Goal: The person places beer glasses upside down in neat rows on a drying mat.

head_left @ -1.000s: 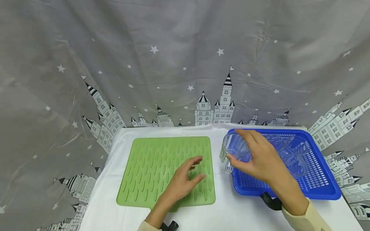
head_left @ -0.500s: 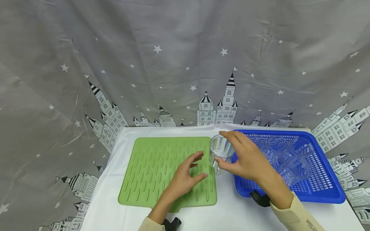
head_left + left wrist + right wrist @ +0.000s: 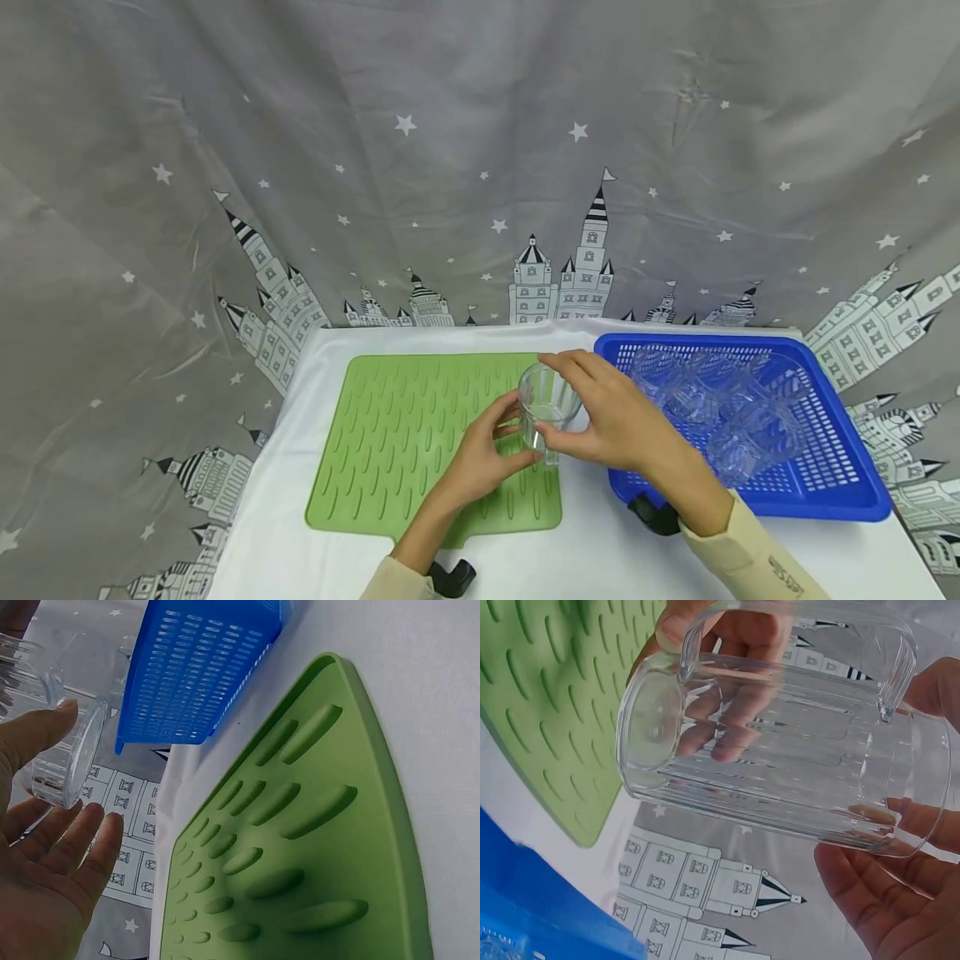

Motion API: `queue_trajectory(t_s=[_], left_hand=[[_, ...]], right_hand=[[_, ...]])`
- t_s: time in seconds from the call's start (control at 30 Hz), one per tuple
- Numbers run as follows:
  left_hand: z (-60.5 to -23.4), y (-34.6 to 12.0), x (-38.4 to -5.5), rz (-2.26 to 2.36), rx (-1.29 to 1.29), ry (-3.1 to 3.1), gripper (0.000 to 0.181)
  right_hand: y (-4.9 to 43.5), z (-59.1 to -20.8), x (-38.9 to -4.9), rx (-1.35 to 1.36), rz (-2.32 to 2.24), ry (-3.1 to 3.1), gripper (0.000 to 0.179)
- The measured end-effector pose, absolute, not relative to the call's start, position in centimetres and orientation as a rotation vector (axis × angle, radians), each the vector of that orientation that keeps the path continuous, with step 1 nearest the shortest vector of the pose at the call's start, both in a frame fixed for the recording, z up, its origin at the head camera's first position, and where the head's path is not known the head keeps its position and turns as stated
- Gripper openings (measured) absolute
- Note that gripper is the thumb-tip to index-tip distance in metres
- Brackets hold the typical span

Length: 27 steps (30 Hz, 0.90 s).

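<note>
A clear glass mug is in the air over the right edge of the green ridged mat. My right hand holds it near the rim, thumb on the near side and fingers on the far side. In the right wrist view the mug shows its handle, with its base toward my left hand. My left hand is at the base end, thumb and fingers spread on either side. In the left wrist view these fingers look fairly straight; I cannot tell how firmly they touch the glass.
A blue perforated basket stands to the right, with several clear glass mugs in it. White cloth covers the table. A grey curtain printed with castles and stars hangs behind it.
My right hand has carried the mug left, from over the basket's left edge to between my left thumb and fingers. My left hand has stayed nearly in place.
</note>
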<state>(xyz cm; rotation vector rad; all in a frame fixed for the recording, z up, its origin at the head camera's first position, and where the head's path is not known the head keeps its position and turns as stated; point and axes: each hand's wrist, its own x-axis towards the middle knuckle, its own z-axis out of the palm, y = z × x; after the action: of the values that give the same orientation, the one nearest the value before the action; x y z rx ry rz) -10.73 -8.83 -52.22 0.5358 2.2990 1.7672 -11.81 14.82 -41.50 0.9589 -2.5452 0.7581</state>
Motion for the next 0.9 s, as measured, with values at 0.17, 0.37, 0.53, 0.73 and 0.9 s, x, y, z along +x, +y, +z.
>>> queue_trajectory(t_s=[0.17,0.37,0.53,0.73,0.9], left_hand=[[-52.2,-9.0,-10.6,1.764,0.496,2.286,0.09],[-52.4,-9.1,-10.6,1.767,0.52,2.278,0.091],[-52.7,-8.9,-10.4,1.744,0.56,2.294,0.094],[-52.9,-8.7,-10.0,1.736,0.508,2.312,0.096],[-53.0,-8.7,-9.9,1.754,0.496,2.305,0.09]], right_hand=[[14.4,-41.6,-11.6,0.987,0.761,-2.539,0.081],[14.0,-41.6,-11.4,1.002,0.748,-2.542,0.081],[13.5,-41.7,-11.2,1.027,0.749,-2.517,0.079],[13.2,-41.8,-11.0,1.054,0.75,-2.496,0.078],[13.1,-41.7,-10.9,1.052,0.75,-2.502,0.077]])
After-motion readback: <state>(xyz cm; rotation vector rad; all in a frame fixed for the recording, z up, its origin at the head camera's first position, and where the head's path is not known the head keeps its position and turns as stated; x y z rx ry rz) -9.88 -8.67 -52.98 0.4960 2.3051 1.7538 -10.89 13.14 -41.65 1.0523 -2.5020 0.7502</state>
